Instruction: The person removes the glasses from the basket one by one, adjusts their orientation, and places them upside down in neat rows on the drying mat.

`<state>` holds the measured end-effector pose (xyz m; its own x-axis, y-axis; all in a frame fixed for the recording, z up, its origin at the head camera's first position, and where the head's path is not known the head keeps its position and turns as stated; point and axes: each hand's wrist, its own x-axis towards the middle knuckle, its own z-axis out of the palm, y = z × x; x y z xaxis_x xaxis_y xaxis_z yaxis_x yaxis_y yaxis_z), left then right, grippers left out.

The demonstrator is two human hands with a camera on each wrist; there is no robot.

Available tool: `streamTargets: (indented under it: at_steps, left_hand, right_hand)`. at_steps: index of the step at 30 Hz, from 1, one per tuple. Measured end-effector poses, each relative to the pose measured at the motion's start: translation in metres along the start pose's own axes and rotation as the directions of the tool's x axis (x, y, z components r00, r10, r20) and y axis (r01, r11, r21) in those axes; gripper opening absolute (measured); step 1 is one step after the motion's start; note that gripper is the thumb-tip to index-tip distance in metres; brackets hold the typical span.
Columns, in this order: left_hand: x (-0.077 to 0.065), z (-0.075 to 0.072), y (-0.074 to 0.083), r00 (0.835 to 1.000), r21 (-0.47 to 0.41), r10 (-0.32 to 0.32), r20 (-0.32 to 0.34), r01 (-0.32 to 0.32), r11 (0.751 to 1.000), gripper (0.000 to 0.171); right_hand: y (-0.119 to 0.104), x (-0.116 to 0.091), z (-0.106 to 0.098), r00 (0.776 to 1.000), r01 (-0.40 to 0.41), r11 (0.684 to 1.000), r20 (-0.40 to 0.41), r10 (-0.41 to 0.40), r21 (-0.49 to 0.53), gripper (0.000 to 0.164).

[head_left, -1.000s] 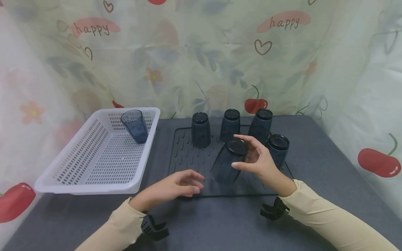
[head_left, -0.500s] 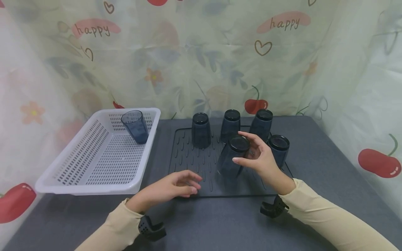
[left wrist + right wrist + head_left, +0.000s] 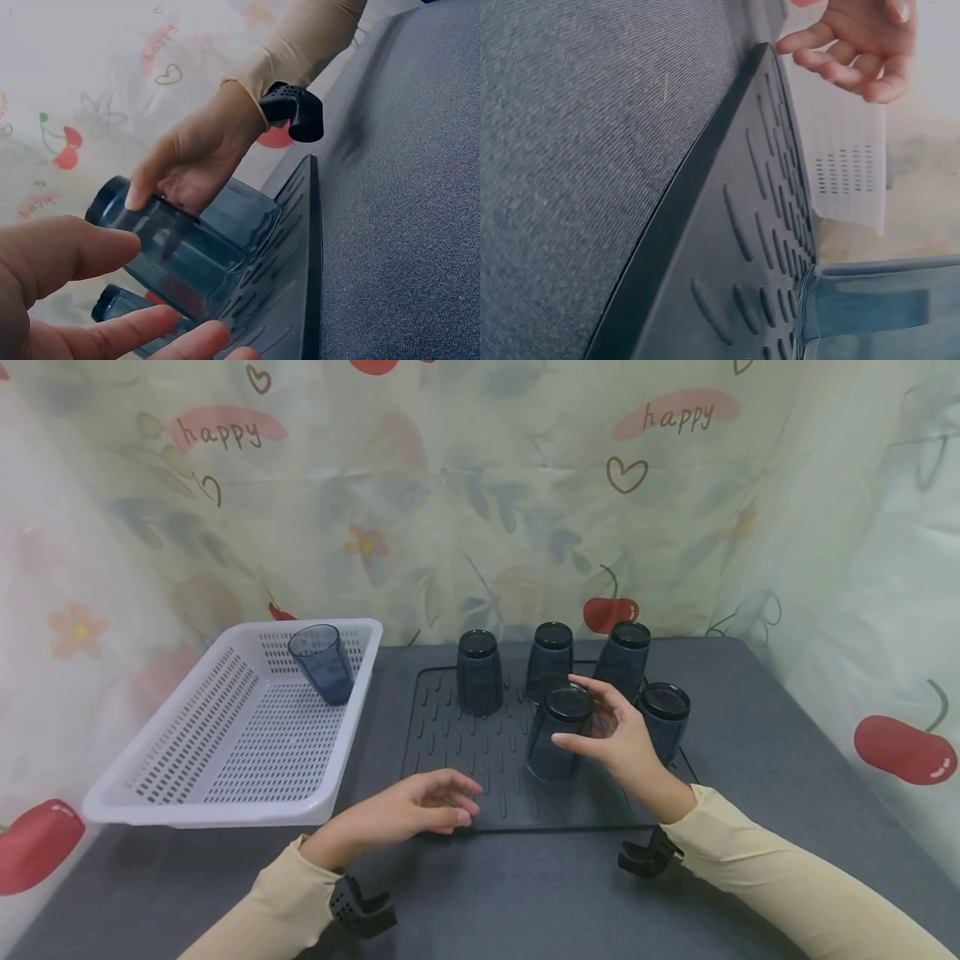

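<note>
My right hand [image 3: 628, 756] holds a dark blue-grey drinking glass [image 3: 553, 747] near its base, thumb on the near side and fingers behind. Turned upside down, the glass has its rim on the black ribbed drying mat [image 3: 457, 760]; in the right wrist view the glass [image 3: 874, 300] meets the mat's ridges. My left hand [image 3: 405, 810] hovers at the mat's front left corner, fingers relaxed and holding nothing. Several more inverted glasses stand on the mat: one at the back left [image 3: 480, 677], others at the back and right [image 3: 664, 722], partly behind my right hand.
A white perforated plastic basket [image 3: 341, 760] stands left of the mat. Inside it, one blue glass [image 3: 326, 668] leans at the back right corner, mouth up. Grey cloth covers the table [image 3: 517, 893]. A printed curtain [image 3: 450, 527] encloses the back and sides.
The glass in my right hand has gone from tilted to upright, its rim swinging rightward and settling on the mat. My left hand has shifted slightly left.
</note>
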<state>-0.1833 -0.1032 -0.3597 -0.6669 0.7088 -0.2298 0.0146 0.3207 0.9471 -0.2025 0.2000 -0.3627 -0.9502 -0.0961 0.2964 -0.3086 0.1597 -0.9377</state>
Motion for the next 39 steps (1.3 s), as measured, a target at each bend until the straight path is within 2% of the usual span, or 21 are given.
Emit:
streamTargets:
  at_steps: [8,24,39]
  left_hand:
    - [0.001,0.0,0.0,1.0,0.01,0.004,0.006,-0.004,1.0,0.044]
    - [0.003,0.0,0.001,1.0,0.0,-0.006,0.016,0.006,1.0,0.044]
    - [0.003,0.0,0.002,1.0,0.001,0.003,0.01,-0.003,1.0,0.043]
  right_hand:
    - [0.006,0.005,0.001,0.999,-0.031,0.999,-0.02,0.03,-0.043,0.075]
    - [0.014,0.011,-0.001,0.996,-0.086,0.995,-0.043,0.084,-0.054,0.077]
    - [0.019,0.014,-0.001,0.994,-0.104,0.993,-0.035,0.102,-0.059,0.077]
